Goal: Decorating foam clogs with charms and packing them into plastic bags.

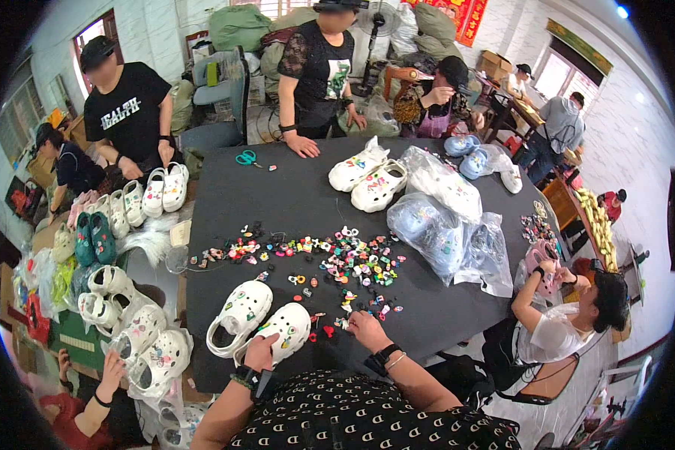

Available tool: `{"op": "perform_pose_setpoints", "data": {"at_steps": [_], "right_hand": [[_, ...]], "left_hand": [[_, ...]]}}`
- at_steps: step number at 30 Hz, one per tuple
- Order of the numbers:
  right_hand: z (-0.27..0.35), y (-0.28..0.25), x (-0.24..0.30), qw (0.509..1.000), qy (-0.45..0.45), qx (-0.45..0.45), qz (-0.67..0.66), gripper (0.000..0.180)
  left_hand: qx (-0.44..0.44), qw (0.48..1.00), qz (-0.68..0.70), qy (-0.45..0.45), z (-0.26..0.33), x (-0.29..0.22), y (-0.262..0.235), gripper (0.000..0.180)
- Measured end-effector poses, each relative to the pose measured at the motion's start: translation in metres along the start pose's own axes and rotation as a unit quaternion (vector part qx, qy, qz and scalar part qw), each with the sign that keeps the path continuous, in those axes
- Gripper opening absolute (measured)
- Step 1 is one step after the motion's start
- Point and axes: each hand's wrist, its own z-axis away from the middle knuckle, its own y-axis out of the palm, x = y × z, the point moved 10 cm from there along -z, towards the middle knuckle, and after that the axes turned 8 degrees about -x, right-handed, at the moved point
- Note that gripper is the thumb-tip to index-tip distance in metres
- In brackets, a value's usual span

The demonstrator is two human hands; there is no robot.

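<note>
My left hand [260, 352] grips the heel end of a white clog [291, 328] at the near edge of the black table. A few small coloured charms sit on the clog's toe. Its mate, another white clog [241, 306], stands just to the left, with something clear and crumpled in its opening. Over to the right, the fingers of my right hand [369, 333] are pinched together down at the table among loose charms; what they hold, if anything, is hidden. A red charm [328, 331] lies between my hands. Beyond them spreads a scattered heap of shoe charms [356, 259].
White clogs [379, 186] and plastic-bagged blue clogs [436, 240] occupy the table's right side. Teal scissors [247, 157] lie at the far left. More white clogs [157, 352] crowd the left table. Co-workers stand across and sit at right; another's hand [112, 370] shows at lower left.
</note>
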Motion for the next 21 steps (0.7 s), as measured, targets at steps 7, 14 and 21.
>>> {"op": "perform_pose_setpoints", "data": {"at_steps": [7,14,21], "right_hand": [[0.006,0.005,-0.012,0.999,-0.011,0.022,-0.023,0.016],[0.003,-0.01,0.004,0.997,-0.04,-0.064,-0.027,0.013],[-0.002,-0.004,0.022,0.998,-0.044,-0.01,-0.035,0.013]], "left_hand": [[-0.016,0.999,-0.017,0.034,0.003,-0.006,-0.002,0.037],[-0.018,0.999,0.011,0.029,0.003,-0.005,0.002,0.036],[-0.018,0.998,-0.033,0.053,-0.001,-0.005,-0.009,0.033]]}}
